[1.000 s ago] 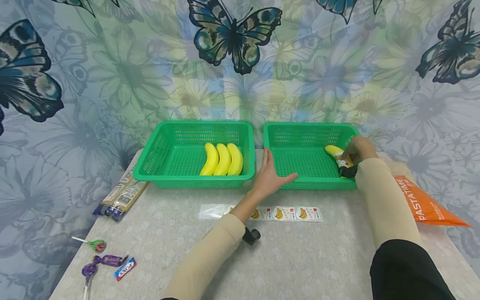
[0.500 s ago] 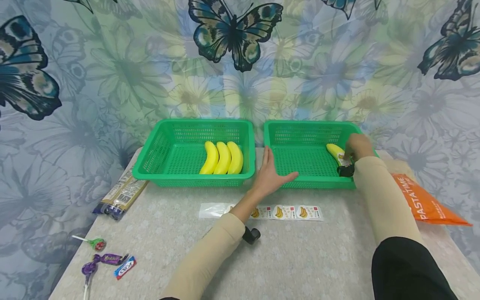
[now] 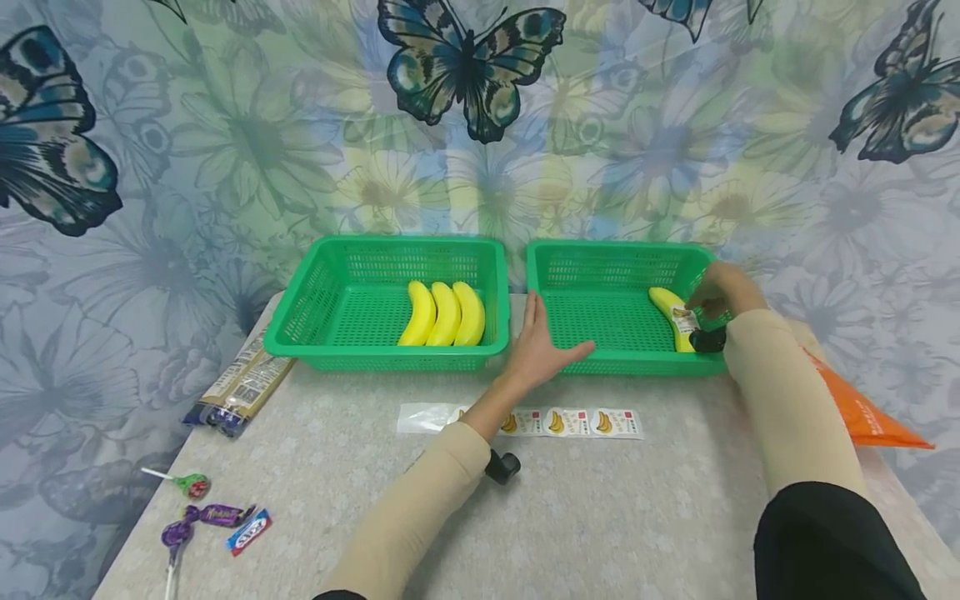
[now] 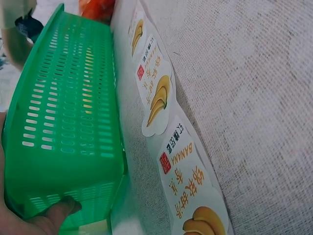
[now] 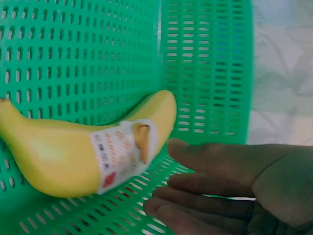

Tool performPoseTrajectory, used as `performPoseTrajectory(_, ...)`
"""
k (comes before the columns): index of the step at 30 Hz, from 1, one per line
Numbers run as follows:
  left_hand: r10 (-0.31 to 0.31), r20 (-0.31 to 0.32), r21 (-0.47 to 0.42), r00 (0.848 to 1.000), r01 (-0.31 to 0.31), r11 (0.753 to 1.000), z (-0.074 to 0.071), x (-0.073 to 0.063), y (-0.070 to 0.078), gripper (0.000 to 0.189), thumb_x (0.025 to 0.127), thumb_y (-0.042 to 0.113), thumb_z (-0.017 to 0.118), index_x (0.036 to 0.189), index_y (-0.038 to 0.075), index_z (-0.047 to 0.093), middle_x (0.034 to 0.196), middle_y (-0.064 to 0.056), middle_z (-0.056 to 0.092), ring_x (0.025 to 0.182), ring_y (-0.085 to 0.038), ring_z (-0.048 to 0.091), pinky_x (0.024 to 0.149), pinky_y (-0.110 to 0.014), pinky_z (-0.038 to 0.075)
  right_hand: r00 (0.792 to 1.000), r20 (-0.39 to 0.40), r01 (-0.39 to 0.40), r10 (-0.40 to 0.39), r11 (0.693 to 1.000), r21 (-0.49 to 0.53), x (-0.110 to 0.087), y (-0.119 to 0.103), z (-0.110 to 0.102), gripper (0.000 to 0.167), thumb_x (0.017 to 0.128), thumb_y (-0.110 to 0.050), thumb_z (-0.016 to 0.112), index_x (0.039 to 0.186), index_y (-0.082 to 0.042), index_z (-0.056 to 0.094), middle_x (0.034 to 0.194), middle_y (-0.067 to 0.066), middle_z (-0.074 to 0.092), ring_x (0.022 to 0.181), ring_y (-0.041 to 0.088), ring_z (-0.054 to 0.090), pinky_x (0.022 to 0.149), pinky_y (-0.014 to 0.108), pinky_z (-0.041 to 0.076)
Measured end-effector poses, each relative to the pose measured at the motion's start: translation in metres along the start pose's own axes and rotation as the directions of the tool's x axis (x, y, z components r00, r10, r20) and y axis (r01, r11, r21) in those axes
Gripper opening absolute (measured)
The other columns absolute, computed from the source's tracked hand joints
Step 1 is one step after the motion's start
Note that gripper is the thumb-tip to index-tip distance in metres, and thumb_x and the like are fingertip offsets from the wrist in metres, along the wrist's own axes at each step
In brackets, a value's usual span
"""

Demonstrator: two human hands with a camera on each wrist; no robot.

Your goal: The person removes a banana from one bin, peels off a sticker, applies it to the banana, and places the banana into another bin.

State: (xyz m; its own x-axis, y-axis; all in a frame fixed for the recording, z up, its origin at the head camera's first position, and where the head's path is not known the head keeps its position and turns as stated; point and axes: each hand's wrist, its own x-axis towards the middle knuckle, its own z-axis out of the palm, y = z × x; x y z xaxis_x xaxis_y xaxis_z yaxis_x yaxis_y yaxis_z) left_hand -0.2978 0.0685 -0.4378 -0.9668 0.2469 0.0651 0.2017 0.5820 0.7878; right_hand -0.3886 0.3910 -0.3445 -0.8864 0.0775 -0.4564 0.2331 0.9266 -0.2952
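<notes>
A yellow banana [image 3: 663, 301] bearing a white banana sticker [image 5: 122, 152] lies at the right end of the right green basket [image 3: 645, 364]. My right hand [image 3: 724, 288] is just beside it, apart from it, with fingers loosely extended and holding nothing. At the left front corner of that basket is my left hand [image 3: 537, 350], fingers straight and thumb spread against the basket side. Three bananas without visible stickers [image 3: 446, 317] lie side by side in the left green basket [image 3: 352, 354]. Below my left hand lies a strip of banana stickers [image 3: 566, 422], partly hidden by the forearm.
An orange bag [image 3: 870, 408] is on the right, partly behind my right sleeve. To the left lie a gold-and-blue packet [image 3: 243, 387], a green lollipop [image 3: 193, 486], a purple lollipop [image 3: 177, 533], a purple-wrapped candy [image 3: 222, 515] and a small blue-and-red candy [image 3: 248, 532].
My right hand has let go of the stickered banana and drawn slightly to the right, leaving it in the right basket. My left hand has stayed in place.
</notes>
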Motion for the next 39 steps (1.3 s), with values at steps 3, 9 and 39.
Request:
performPoseTrajectory(3, -0.010, 0.007, 0.007, 1.000, 0.010, 1.000, 0.000, 0.000, 0.000, 0.118, 0.079, 0.068, 0.064, 0.157, 0.011, -0.005, 0.165, 0.002, -0.015, 0.150, -0.034, 0.018, 0.117, -0.057, 0.028, 0.999, -0.023, 0.032, -0.032, 0.999, -0.012, -0.006, -0.002, -0.003, 0.031, 0.087, -0.022, 0.072, 0.090, 0.009, 0.070, 0.076, 0.014, 0.073, 0.071, 0.025, 0.072, 0.080, 0.047, 0.058)
performPoseTrajectory(9, -0.008, -0.006, 0.005, 1.000, 0.008, 1.000, 0.001, 0.000, 0.001, 0.118, 0.079, 0.067, 0.065, 0.157, 0.011, -0.005, 0.165, 0.001, -0.014, 0.150, -0.033, 0.019, 0.117, -0.060, 0.025, 0.991, -0.070, 0.111, -0.115, 0.992, -0.054, -0.022, -0.010, 0.000, 0.032, 0.086, -0.025, 0.074, 0.062, -0.004, 0.066, 0.056, 0.002, 0.062, 0.056, 0.015, 0.064, 0.066, 0.037, 0.057)
performPoseTrajectory(39, 0.371, 0.069, 0.410, 0.926, -0.366, 0.836, -0.111, -0.088, 0.031, 0.086, 0.086, 0.056, 0.065, 0.155, 0.021, 0.027, 0.159, 0.004, 0.033, 0.140, -0.029, 0.041, 0.103, -0.047, 0.049, 0.911, -0.233, 0.317, -0.340, 0.939, -0.134, -0.089, -0.064, 0.045, 0.051, 0.087, -0.030, 0.072, 0.119, 0.010, 0.064, 0.121, 0.030, 0.064, 0.104, 0.044, 0.063, 0.081, 0.051, 0.055)
